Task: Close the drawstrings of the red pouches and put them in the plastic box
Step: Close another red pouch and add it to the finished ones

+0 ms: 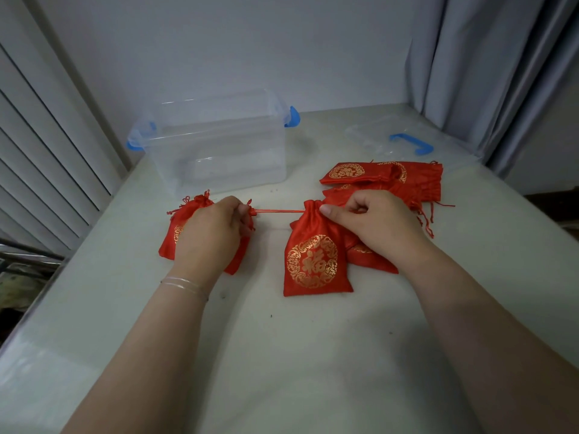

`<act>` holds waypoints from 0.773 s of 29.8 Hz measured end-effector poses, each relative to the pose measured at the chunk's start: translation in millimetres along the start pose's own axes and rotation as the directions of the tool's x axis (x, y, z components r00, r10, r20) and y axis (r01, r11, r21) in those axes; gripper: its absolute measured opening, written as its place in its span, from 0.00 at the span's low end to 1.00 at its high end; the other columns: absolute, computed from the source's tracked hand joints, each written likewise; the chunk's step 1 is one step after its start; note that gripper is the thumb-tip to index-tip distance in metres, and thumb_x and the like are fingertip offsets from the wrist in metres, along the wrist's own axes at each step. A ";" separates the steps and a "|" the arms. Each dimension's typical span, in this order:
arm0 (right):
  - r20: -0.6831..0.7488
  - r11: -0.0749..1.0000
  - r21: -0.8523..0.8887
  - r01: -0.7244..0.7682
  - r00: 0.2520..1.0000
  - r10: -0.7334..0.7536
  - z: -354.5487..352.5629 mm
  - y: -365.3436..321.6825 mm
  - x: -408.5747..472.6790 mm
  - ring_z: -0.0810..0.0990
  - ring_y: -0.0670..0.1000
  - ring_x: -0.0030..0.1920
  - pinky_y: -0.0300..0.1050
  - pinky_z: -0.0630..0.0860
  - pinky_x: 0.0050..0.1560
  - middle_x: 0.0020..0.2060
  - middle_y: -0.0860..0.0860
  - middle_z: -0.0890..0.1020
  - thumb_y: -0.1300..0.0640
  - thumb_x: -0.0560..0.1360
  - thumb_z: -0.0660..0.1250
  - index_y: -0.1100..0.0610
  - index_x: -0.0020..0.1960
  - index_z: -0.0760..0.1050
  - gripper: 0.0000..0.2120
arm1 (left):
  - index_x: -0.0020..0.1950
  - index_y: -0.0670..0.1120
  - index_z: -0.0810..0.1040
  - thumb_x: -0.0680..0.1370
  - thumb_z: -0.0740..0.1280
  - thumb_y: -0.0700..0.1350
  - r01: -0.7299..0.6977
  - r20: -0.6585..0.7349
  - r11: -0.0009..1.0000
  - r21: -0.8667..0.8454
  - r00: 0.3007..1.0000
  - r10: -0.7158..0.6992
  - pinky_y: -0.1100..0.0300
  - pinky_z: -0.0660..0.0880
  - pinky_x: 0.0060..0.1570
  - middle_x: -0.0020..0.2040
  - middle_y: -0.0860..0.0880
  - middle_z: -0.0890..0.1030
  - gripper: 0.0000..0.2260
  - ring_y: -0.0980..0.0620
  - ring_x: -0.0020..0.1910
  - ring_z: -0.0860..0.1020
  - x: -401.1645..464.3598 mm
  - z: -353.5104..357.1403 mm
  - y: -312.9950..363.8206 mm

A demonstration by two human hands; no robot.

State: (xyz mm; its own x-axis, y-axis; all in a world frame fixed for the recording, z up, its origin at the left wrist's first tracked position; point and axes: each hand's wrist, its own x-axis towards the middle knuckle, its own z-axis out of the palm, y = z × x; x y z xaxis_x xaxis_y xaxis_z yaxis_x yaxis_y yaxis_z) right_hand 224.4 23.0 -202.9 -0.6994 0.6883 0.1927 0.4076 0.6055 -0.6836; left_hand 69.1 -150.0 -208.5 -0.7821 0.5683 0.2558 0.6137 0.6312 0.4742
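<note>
The left hand (208, 233) covered most of a pouch (170, 238) under it, so its mouth was hard to judge. The right hand (372, 225) hid the other string end and part of the pile (391, 180).

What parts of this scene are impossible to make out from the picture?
Head view only:
- Pouch under the left hand: the hand covers most of it, so its neck is unclear.
- Right hand: its curled fingers hide what they pinch at the centre pouch neck.
- Pouch pile: overlapping, so the count is uncertain.
- Plastic box: too transparent to read its floor clearly.
- Lid: faint, outline blurred.
</note>
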 end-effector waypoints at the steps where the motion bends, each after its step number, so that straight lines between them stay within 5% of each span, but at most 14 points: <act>1: -0.014 1.000 0.002 -0.005 1.000 0.005 1.7 0.9 0.4 0.75 0.46 0.31 0.50 0.74 0.38 0.27 0.47 0.77 0.33 0.67 0.67 0.55 0.34 0.75 0.24 | 0.38 0.51 0.73 0.80 0.54 0.39 0.033 0.014 0.999 -0.027 0.999 -0.033 0.56 0.74 0.42 0.35 0.54 0.82 0.14 0.51 0.40 0.78 1.1 -0.5 -1.3; 4: -0.030 0.999 0.034 -0.013 0.999 0.014 5.7 3.1 2.0 0.73 0.47 0.30 0.50 0.73 0.37 0.26 0.47 0.74 0.36 0.69 0.68 0.56 0.32 0.72 0.23 | 0.37 0.49 0.74 0.80 0.54 0.39 0.129 0.048 0.977 -0.170 0.991 -0.123 0.56 0.75 0.41 0.31 0.53 0.82 0.15 0.52 0.37 0.80 4.1 -2.9 -2.3; 9: -0.079 0.999 -0.006 -0.048 0.996 0.048 7.5 12.9 6.7 0.74 0.47 0.34 0.44 0.68 0.33 0.31 0.45 0.75 0.42 0.72 0.68 0.51 0.41 0.74 0.13 | 0.38 0.44 0.77 0.83 0.56 0.47 0.133 0.195 0.865 -0.484 0.980 -0.042 0.75 0.69 0.32 0.30 0.50 0.81 0.17 0.61 0.28 0.75 -3.9 -9.5 3.9; 13: -0.176 0.995 -0.086 0.050 0.982 -0.065 8.5 8.0 4.2 0.77 0.45 0.42 0.43 0.71 0.37 0.45 0.44 0.76 0.46 0.77 0.62 0.46 0.58 0.72 0.11 | 0.38 0.44 0.77 0.82 0.57 0.49 0.127 0.246 0.722 -0.681 0.967 0.062 0.65 0.72 0.35 0.26 0.49 0.75 0.18 0.54 0.29 0.73 -5.7 -11.5 5.4; 16: -0.206 0.954 -0.082 0.288 0.932 -0.298 10.6 -9.8 -4.1 0.75 0.42 0.47 0.43 0.75 0.42 0.56 0.46 0.72 0.47 0.75 0.65 0.46 0.62 0.72 0.16 | 0.36 0.44 0.78 0.82 0.59 0.49 -0.028 0.117 0.760 -0.649 0.984 0.136 0.70 0.69 0.33 0.28 0.48 0.73 0.17 0.57 0.29 0.71 -11.8 -10.3 17.3; 20: 0.035 0.887 -0.088 0.454 0.891 -0.453 20.6 -24.8 -17.3 0.77 0.46 0.41 0.45 0.74 0.40 0.42 0.41 0.73 0.50 0.74 0.67 0.44 0.66 0.70 0.21 | 0.38 0.47 0.80 0.79 0.64 0.50 -0.313 -0.054 0.743 -0.592 0.935 0.351 0.65 0.69 0.40 0.37 0.49 0.75 0.12 0.53 0.38 0.73 -23.6 -7.5 34.7; 23: 0.068 0.900 0.040 0.435 0.897 -0.436 24.8 -25.6 -19.4 0.80 0.51 0.41 0.49 0.75 0.39 0.38 0.47 0.81 0.48 0.74 0.61 0.48 0.57 0.75 0.14 | 0.45 0.52 0.79 0.76 0.66 0.54 -0.437 -0.109 0.688 -0.580 0.878 0.466 0.62 0.70 0.50 0.46 0.52 0.75 0.08 0.52 0.50 0.75 -27.4 -0.2 41.2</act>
State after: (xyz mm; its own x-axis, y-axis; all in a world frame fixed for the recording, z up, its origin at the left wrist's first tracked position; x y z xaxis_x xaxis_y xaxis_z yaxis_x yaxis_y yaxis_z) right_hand 212.9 -15.8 -206.6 -0.8455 0.3260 0.4230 0.0393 0.8278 -0.5596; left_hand 115.8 -139.6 -195.8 -0.4120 0.7360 0.5373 0.7015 -0.1202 0.7025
